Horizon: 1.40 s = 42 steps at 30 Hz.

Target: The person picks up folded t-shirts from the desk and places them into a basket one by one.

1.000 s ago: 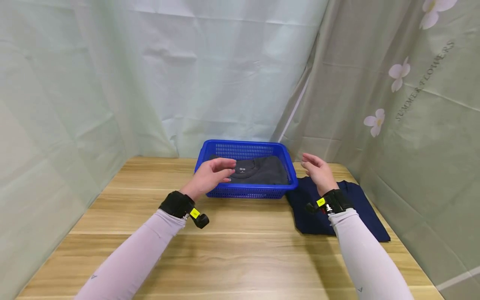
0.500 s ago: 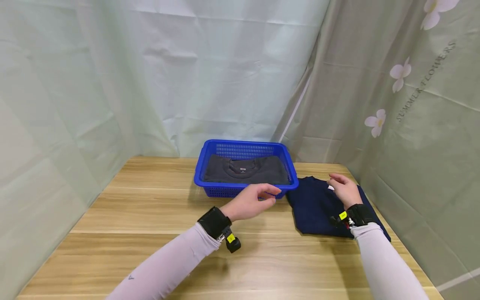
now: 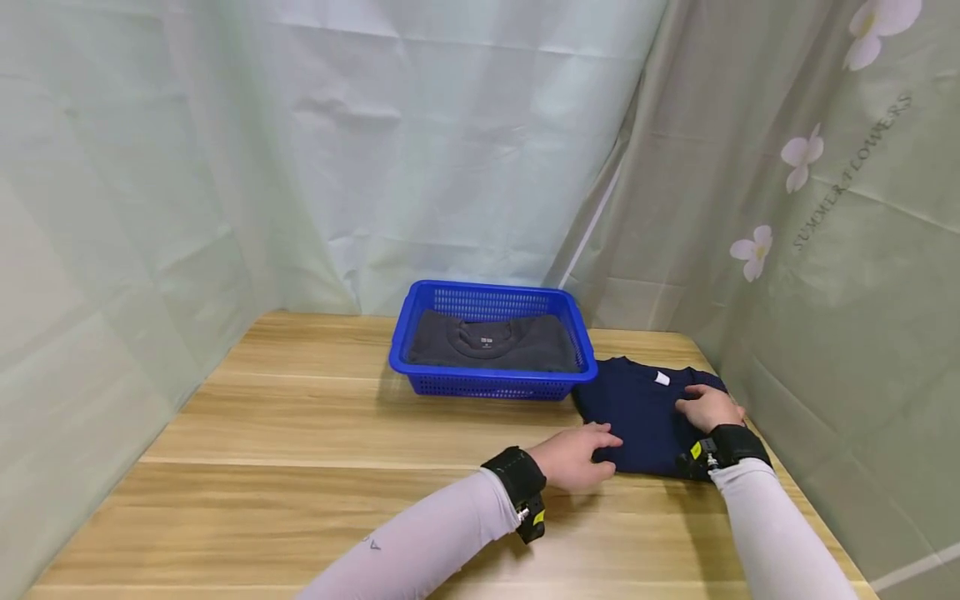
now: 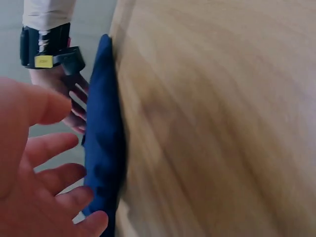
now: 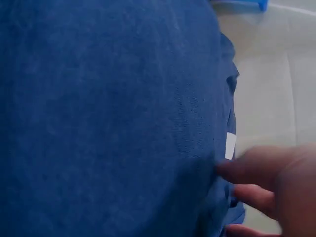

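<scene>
A folded navy shirt (image 3: 641,417) with a white neck label (image 3: 662,378) lies on the right part of the table. My left hand (image 3: 576,457) is at its front left corner, fingers loosely spread; in the left wrist view the fingers (image 4: 66,177) are beside the navy cloth (image 4: 104,133) without gripping it. Over the shirt's right side is my right hand (image 3: 711,408), its thumb apart from the other fingers. The right wrist view has the thumb (image 5: 256,165) close to the cloth (image 5: 113,108); whether it touches is unclear.
A blue plastic basket (image 3: 491,374) stands at the back of the wooden table (image 3: 315,467), touching or close to the navy shirt's left back corner. Inside lies a folded dark grey shirt (image 3: 540,342). Curtains (image 3: 465,167) hang behind and along both sides.
From above the basket, my left hand has come right and toward me to the navy shirt. My right hand has moved right and lower, over that shirt's right side.
</scene>
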### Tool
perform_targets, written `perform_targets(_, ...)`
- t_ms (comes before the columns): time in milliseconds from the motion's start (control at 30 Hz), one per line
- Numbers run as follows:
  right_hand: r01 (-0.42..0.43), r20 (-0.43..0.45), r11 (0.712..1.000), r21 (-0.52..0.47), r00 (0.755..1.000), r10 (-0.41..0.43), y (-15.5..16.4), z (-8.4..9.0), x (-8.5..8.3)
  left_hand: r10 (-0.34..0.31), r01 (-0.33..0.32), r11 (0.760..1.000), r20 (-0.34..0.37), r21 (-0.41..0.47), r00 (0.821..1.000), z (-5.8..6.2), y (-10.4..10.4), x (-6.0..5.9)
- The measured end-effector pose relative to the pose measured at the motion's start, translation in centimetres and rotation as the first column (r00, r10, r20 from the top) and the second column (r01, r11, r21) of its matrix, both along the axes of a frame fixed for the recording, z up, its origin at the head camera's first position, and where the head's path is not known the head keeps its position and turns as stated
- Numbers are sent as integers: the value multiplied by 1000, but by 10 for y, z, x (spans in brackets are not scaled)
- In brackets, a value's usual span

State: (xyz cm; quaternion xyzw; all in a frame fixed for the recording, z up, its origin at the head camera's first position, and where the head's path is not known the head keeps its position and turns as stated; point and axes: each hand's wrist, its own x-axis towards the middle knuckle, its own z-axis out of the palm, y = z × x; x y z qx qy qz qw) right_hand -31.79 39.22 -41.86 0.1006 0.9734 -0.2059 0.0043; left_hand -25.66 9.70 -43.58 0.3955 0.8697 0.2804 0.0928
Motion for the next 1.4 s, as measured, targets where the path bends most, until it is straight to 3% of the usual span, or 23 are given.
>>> perform_targets(133,-55,73,998,-10,996,56,6,-3,3,-21,25,996,51,-82,998,-4,5,5)
perform_targets(467,-82,75,997,-15,994,83,12,2,6,-46,54,991,65,-121,997,-9,-1,6)
perform_targets(933,-89,89,995,-38,992,92,15,-1,45,-139,152,974,84,-170,987,-3,-10,30)
perform_targets(1400,-112,69,993,-18,991,113,6,-11,83,-225,256,953,188,-163,956,-5,-24,55)
